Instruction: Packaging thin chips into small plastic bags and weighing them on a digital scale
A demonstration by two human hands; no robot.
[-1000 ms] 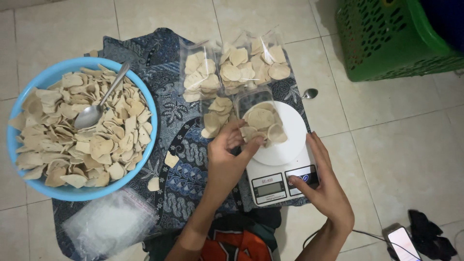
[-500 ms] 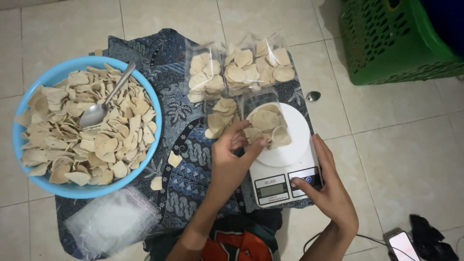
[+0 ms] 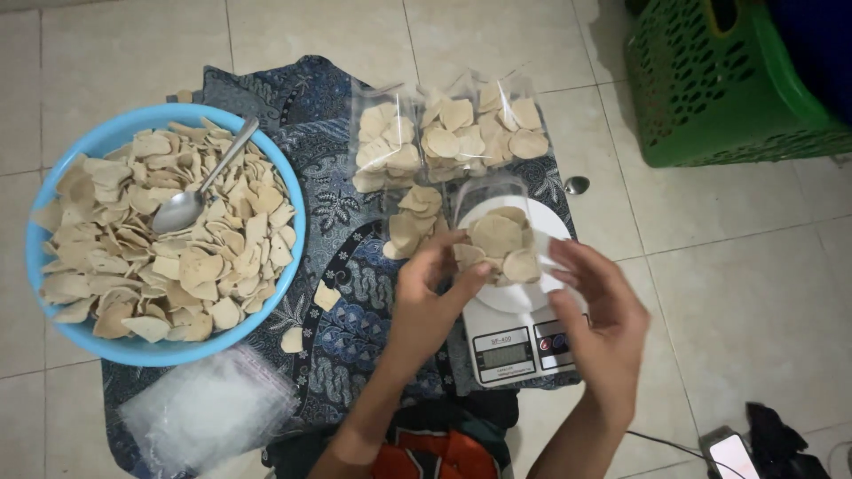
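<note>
A clear plastic bag of pale crackers [image 3: 499, 239] is held over the white kitchen scale [image 3: 519, 333]. My left hand [image 3: 430, 297] pinches the bag's left side. My right hand [image 3: 599, 319] touches its right side with fingers curled around it. A blue basin [image 3: 133, 346] full of loose crackers with a metal spoon [image 3: 191, 200] in it stands to the left. Several filled cracker bags [image 3: 448, 137] lie behind the scale on a dark patterned cloth [image 3: 351, 293].
A stack of empty clear bags [image 3: 209, 412] lies at the front left. A green plastic basket [image 3: 728, 84] stands at the back right. A phone [image 3: 737, 457] and dark fabric lie at the bottom right on the tiled floor. Two loose crackers [image 3: 327, 295] rest on the cloth.
My right hand has risen from the scale's side to the bag. Both hands now hold the bag slightly raised over the scale plate.
</note>
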